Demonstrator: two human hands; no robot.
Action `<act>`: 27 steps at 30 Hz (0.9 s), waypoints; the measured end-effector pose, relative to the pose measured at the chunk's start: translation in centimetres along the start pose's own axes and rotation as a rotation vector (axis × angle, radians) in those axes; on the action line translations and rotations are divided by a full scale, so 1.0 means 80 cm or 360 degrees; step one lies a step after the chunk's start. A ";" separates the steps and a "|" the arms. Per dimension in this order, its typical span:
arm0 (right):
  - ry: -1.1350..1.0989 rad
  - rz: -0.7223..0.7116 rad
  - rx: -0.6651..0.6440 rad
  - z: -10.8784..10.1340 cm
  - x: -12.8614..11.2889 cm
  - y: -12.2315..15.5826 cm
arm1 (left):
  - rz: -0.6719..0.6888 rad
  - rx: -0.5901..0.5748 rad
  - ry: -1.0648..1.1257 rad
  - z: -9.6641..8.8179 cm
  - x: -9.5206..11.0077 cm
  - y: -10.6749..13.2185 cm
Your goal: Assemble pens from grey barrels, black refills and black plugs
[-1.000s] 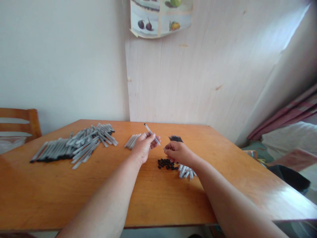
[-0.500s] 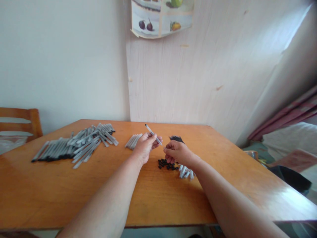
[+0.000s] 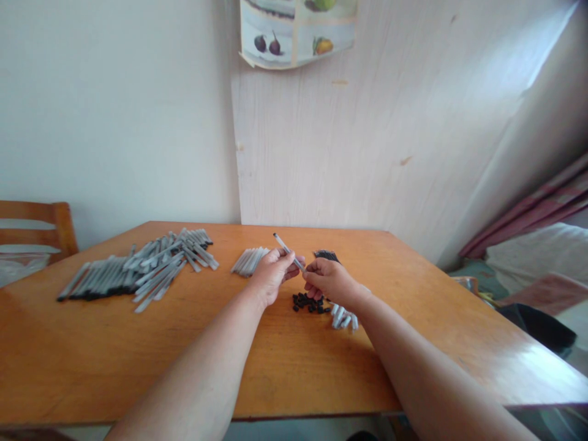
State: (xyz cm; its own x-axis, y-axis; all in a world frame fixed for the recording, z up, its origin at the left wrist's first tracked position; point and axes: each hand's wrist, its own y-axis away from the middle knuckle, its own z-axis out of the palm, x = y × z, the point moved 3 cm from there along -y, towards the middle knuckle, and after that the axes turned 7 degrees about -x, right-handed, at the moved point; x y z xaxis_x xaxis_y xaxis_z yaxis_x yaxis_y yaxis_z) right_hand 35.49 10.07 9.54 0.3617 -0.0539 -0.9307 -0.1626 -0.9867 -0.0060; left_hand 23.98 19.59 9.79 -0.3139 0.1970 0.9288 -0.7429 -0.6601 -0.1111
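Clear plastic with a dark upper end, the pen (image 3: 282, 244) is in the air between the two hands above the middle of the table (image 3: 294, 373), tilted so that its lower end points down to the right. Thumb and fingers of the left hand (image 3: 271, 272) grasp it along the barrel. The right hand (image 3: 331, 280) has thumb and finger pinched at the pen's lower end; whether a small part is also between them I cannot tell.

Half a second earlier a small gap showed between pen and right fingertips; now they meet. The left hand has shifted to the right, so more of the row of pale tubes (image 3: 247, 262) shows beside it. The heaps on the table stay as they were.

Under the right hand lie loose black caps (image 3: 302, 302), with short white pieces (image 3: 344, 318) just beside them, near the wrist. Thin dark rods (image 3: 326, 254) lie behind that hand, partly hidden by it. On the left, well apart from both hands, a large heap of pens (image 3: 158, 260) spreads toward the far left corner.

The table's far edge runs along the wall (image 3: 321, 153) beyond the hands. Wide stretches of wood extend from the black caps to the near edge, and from the right forearm to the right edge; between the large heap and the row of tubes the strip is narrower.
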 end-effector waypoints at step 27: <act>0.0292 -0.0221 0.0195 -0.006 -0.006 0.005 | 0.0036 0.0059 0.0100 0.022 0.002 0.010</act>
State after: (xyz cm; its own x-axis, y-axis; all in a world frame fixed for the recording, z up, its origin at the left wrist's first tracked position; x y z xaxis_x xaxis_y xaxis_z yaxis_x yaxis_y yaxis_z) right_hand 35.70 9.64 10.17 0.5470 0.0430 -0.8360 -0.2056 -0.9612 -0.1839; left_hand 24.37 17.80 10.49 -0.3676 0.2259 0.9021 -0.7131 -0.6912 -0.1175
